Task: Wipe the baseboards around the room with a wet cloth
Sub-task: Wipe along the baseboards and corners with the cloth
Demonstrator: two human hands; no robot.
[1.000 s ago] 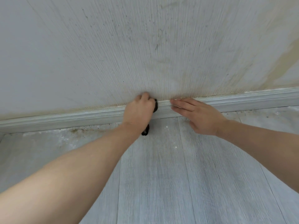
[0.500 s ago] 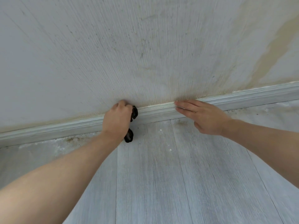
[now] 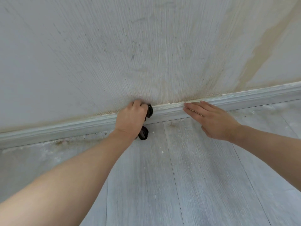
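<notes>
The left hand (image 3: 130, 117) has its fingers curled tight around a dark cloth (image 3: 149, 111), pressing it against the top edge of the baseboard (image 3: 167, 111). Most of the cloth is hidden under the hand; one bunched part shows just right of the knuckles, against the moulding, and a second dark lobe hangs below the wrist, close to the floor (image 3: 162, 185), though whether it touches the planks is hard to say.

The right hand (image 3: 210, 119) lies a little way to the right, apart from the cloth. Its fingers (image 3: 192, 108) are straight and together, laid flat along the face of the baseboard with the tips pointing left toward the other hand. It holds nothing.

Both bare forearms reach in from the near side, the left one from the lower left corner, the right one from the right edge.

The baseboard is a pale grey profiled strip running from the left edge up to the far right, where wall (image 3: 114, 54) meets floor. The wall is whitish with fine vertical ribbing, scattered dark specks, and a tan stain running diagonally down at the far right. A yellowish line follows the joint above the moulding. The floor is grey wood-look planking, with white crumbs and a brownish smear along its foot to the left.

No writing, labels or containers show anywhere.
</notes>
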